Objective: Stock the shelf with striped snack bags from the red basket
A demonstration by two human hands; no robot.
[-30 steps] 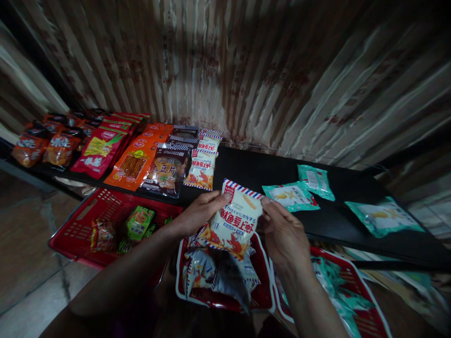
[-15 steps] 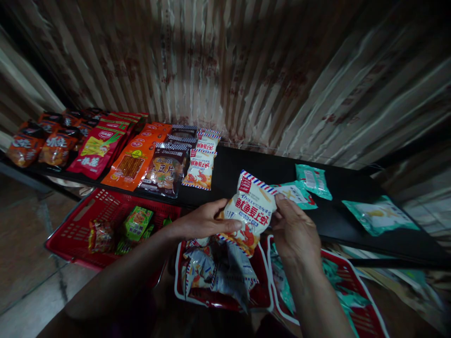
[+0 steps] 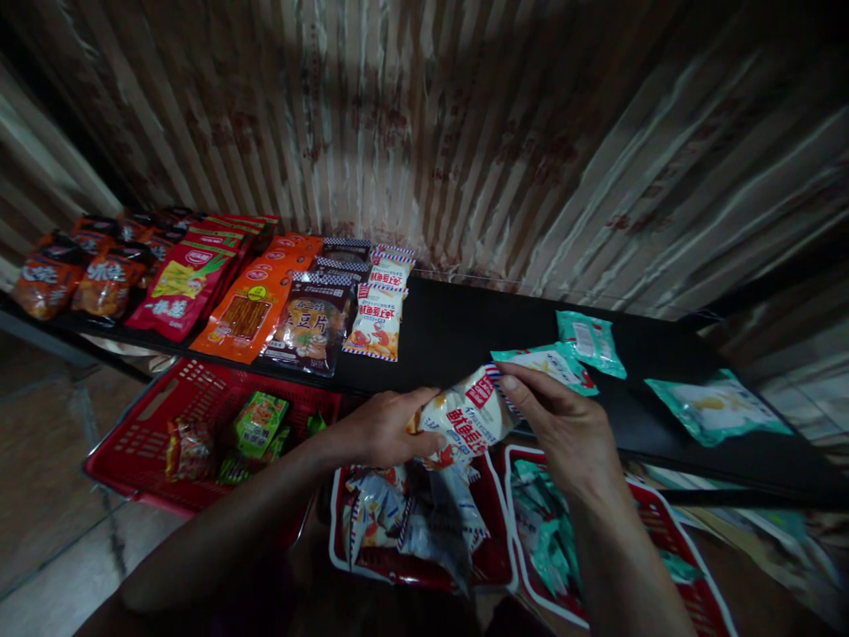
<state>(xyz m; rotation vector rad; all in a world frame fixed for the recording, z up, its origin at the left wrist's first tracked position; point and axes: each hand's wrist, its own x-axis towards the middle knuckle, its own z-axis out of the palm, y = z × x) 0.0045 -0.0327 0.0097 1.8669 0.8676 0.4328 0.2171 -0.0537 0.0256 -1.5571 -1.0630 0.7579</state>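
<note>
A white snack bag (image 3: 468, 416) with red lettering and a striped edge is held between both hands, above the middle basket. My left hand (image 3: 391, 429) grips its left side, thumb on the front. My right hand (image 3: 557, 420) pinches its upper right corner. Beneath them, the red middle basket (image 3: 500, 531) with a white rim contains several like bags (image 3: 431, 522). Two matching white bags (image 3: 375, 320) lie one behind the other on the black shelf (image 3: 444, 327), beside brown bags (image 3: 311, 323).
Orange bags (image 3: 248, 305), pink bags (image 3: 186, 283) and dark-topped bags (image 3: 106, 283) line the shelf's left. Teal bags (image 3: 590, 341) lie on its right. A red basket (image 3: 146, 425) stands lower left; another basket (image 3: 690, 540) with teal bags stands lower right.
The held white bag has tilted, its top edge turning toward the right and down. My right hand has shifted slightly left and turned with it.
</note>
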